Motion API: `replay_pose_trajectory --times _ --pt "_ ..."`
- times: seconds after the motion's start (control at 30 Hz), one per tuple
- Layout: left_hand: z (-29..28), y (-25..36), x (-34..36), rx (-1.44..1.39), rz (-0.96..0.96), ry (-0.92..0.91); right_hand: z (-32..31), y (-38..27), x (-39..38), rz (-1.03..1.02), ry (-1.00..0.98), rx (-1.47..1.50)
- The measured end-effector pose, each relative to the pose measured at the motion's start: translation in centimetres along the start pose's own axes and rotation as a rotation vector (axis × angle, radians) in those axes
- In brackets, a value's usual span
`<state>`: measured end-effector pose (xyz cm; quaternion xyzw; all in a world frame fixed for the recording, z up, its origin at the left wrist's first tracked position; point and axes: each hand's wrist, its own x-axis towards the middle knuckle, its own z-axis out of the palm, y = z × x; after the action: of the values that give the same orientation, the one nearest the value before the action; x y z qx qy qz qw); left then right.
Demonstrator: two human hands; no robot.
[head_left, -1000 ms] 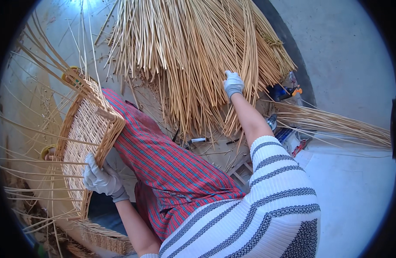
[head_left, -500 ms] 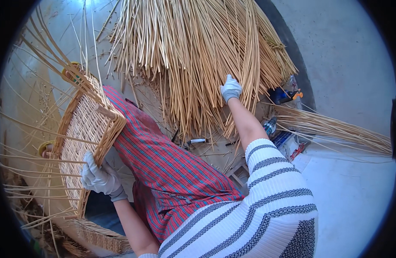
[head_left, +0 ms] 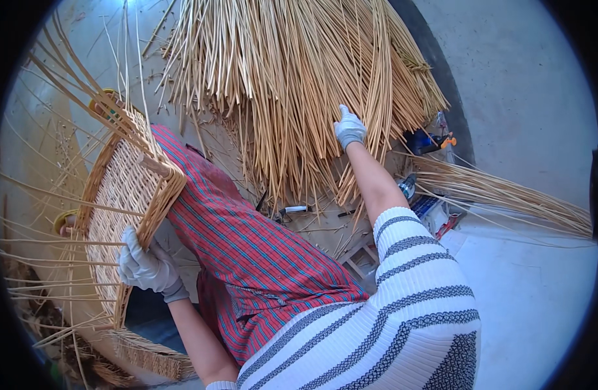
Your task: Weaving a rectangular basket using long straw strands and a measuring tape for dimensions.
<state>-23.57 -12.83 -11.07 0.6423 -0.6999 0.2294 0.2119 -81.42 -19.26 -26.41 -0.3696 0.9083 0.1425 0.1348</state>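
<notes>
"Basket (head_left: 121,195), where?"
"Against the left edge of the checked cloth (head_left: 247,237), left hand (head_left: 145,263) gripping its side."
"Right hand (head_left: 350,129)?"
"Over the rods (head_left: 292,97) (finger extended); can't tell its grip."

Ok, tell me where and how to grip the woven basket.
I'd take the thick edge of the basket from the right, where the left hand sits: that raised-looking band seems easy to wrap, while long loose sticks jut out on the left and would probably get in the way.
</notes>
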Motion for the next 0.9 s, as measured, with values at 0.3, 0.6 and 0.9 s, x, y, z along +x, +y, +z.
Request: replay_pose_trajectory --times 0.3,0.6,0.9 --pt "0.0 0.0 0.0 0.018 0.008 0.001 0.5 -0.9 -0.2 0.046 0.021 -0.055" --pt "0.1 -0.2 0.1 0.023 0.026 0.015 0.1 -1.3 1.5 0.121 -0.134 -0.046" --pt "0.5 -0.2 -0.3 0.015 -0.006 0.02 3.5 5.2 4.7 -0.3 -0.461 0.649"
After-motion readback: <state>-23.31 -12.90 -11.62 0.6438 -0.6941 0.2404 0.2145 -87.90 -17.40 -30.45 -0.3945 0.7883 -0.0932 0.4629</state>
